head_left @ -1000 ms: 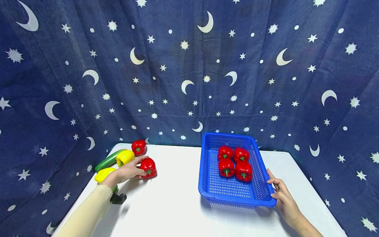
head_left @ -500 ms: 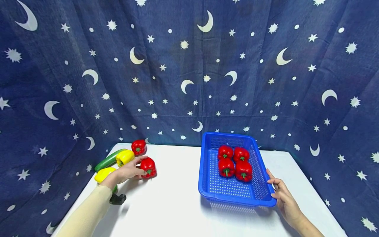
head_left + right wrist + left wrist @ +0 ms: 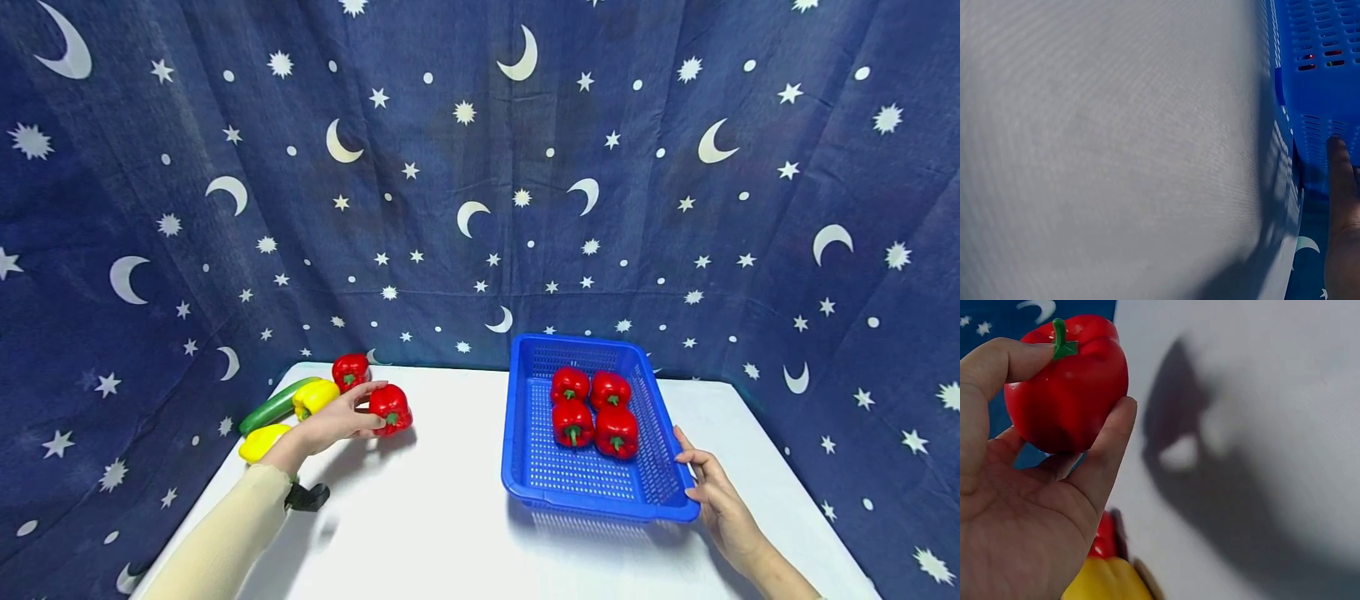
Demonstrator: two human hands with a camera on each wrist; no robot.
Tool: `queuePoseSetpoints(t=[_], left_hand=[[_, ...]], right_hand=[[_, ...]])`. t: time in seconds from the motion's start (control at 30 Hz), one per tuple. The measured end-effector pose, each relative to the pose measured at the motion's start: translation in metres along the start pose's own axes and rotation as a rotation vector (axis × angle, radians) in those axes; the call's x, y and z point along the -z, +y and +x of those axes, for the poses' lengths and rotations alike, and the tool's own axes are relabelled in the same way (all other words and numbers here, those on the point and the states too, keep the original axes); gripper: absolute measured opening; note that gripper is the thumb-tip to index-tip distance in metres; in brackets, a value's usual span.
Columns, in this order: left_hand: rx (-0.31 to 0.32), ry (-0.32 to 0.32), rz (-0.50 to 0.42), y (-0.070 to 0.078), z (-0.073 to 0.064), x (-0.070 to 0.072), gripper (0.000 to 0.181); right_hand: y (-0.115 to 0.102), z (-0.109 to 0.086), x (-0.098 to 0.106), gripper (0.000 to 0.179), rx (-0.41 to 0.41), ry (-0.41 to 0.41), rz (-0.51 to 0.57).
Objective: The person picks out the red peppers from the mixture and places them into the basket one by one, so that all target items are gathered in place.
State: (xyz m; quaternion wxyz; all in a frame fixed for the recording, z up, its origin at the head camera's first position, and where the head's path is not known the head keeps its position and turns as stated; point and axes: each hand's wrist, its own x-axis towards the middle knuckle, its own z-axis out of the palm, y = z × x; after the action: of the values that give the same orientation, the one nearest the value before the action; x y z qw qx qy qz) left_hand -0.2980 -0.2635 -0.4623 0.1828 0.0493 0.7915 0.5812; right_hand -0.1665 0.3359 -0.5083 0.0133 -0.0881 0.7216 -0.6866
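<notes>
My left hand (image 3: 341, 419) grips a red bell pepper (image 3: 390, 409) with a green stem, raised off the white table on the left. In the left wrist view, the thumb lies beside the stem and fingers (image 3: 1116, 428) support the red bell pepper (image 3: 1069, 394) from the other side. At the right, my right hand (image 3: 722, 504) holds the near right rim of a blue plastic basket (image 3: 577, 504). Several red bell peppers (image 3: 573, 423) sit grouped inside it. The right wrist view shows one finger (image 3: 1340, 169) along the perforated basket wall (image 3: 1325, 87).
Left of the held pepper lie another red bell pepper (image 3: 350, 372), a yellow bell pepper (image 3: 315, 397), a second yellow pepper (image 3: 262, 442) and a long green vegetable (image 3: 277, 407). A dark blue curtain (image 3: 420, 208) with moons and stars surrounds the white table (image 3: 442, 500).
My left hand has lifted the red bell pepper and moved it slightly right and away from me. The right hand and basket have stayed in place.
</notes>
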Motion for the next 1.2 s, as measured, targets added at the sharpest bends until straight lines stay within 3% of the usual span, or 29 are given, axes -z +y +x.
queuePoseSetpoints(t=[0.3, 0.5, 0.97, 1.2], left_hand=[[-0.101, -0.091, -0.057, 0.037, 0.004, -0.018, 0.08], [-0.133, -0.144, -0.094, 0.056, 0.006, -0.031, 0.079], [-0.209, -0.229, -0.023, 0.097, 0.012, -0.069, 0.08], [-0.252, -0.273, 0.028, 0.11, 0.018, -0.09, 0.079]], right_hand=[[-0.001, 0.001, -0.001, 0.043, -0.002, -0.004, 0.016], [0.001, 0.001, 0.0, 0.044, 0.027, -0.022, 0.0], [0.002, 0.0, 0.001, 0.044, -0.001, -0.007, 0.019], [0.002, 0.0, 0.002, 0.044, 0.005, -0.018, -0.001]])
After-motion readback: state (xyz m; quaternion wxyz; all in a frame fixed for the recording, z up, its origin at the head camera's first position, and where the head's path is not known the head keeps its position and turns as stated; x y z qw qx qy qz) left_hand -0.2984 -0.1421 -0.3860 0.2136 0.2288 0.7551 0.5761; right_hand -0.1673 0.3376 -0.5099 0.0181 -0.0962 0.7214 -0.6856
